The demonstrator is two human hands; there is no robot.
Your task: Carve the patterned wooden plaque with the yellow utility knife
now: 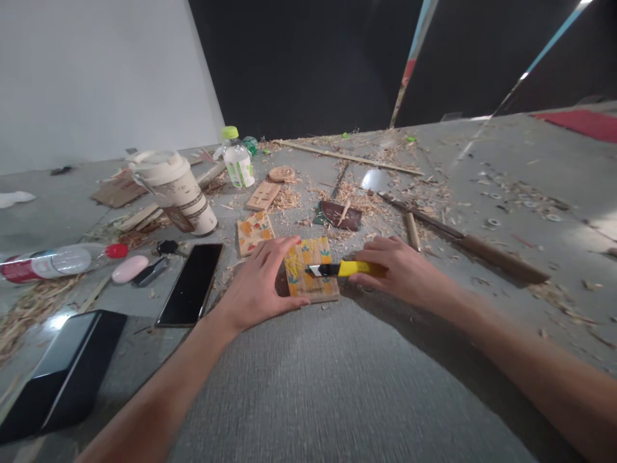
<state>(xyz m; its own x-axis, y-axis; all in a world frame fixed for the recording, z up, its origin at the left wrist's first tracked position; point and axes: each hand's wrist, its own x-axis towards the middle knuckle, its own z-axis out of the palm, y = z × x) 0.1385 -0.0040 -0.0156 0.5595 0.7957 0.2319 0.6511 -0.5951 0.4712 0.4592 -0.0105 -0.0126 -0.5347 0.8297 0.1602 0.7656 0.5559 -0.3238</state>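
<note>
A small wooden block with a yellow and orange painted pattern (315,257) lies on the grey surface in front of me. My left hand (258,283) grips its left edge, thumb on the near side and fingers curled over the top. My right hand (400,270) is closed round a yellow utility knife (344,268), whose black tip and blade lie across the top of the block.
A second painted block (254,231), a black phone (191,284), a lidded paper cup (176,190), two plastic bottles (237,161), a black case (62,376), a dark leather piece (341,215), a long wooden-handled tool (482,247) and scattered wood shavings lie around.
</note>
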